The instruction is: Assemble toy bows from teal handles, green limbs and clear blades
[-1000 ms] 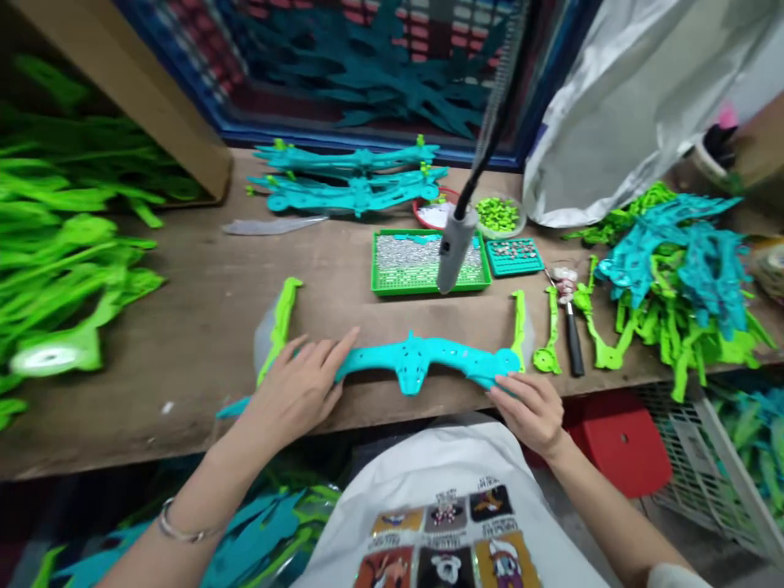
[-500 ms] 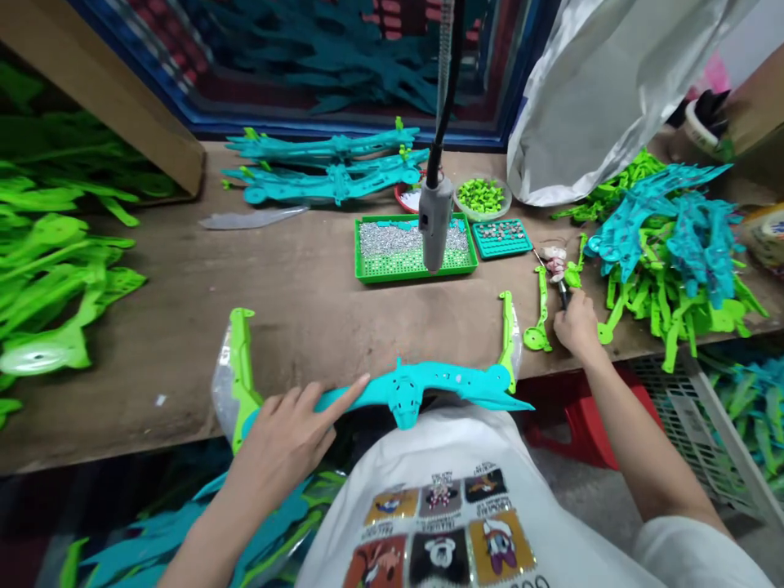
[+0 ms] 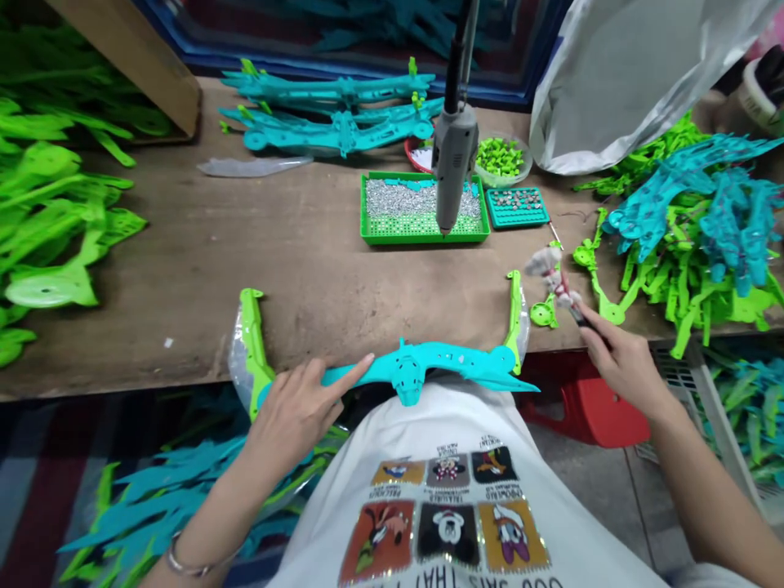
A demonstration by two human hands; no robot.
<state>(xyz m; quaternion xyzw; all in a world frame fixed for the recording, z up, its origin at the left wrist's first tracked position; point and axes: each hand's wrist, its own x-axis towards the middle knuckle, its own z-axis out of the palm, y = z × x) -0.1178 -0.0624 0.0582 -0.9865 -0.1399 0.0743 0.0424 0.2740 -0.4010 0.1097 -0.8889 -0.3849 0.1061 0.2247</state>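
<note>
A curved turquoise plastic piece (image 3: 441, 359), shaped like a toy bow, lies across my lap at the table's front edge. Lime-green arms with clear film stand up at both ends, the left arm (image 3: 251, 327) and the right arm (image 3: 515, 314). My left hand (image 3: 300, 400) grips the turquoise piece left of its middle, index finger stretched along it. In my right hand (image 3: 621, 359) is a black-handled, hammer-shaped tool (image 3: 556, 282), its head wrapped in whitish and red cloth. The tool is raised over a small green part (image 3: 543, 313), to the right of the bow-shaped piece.
An electric screwdriver (image 3: 454, 163) hangs over a green tray (image 3: 422, 239) of screws. Behind are a teal tray (image 3: 520, 216), a bowl of green bits (image 3: 499, 159) and turquoise assemblies (image 3: 336, 135). Green parts (image 3: 61, 220) are heaped left; mixed parts (image 3: 679, 212) right.
My right hand has lifted the cloth-wrapped tool off the table and swung it toward me. My left hand stays on the turquoise piece. The view has tilted lower.
</note>
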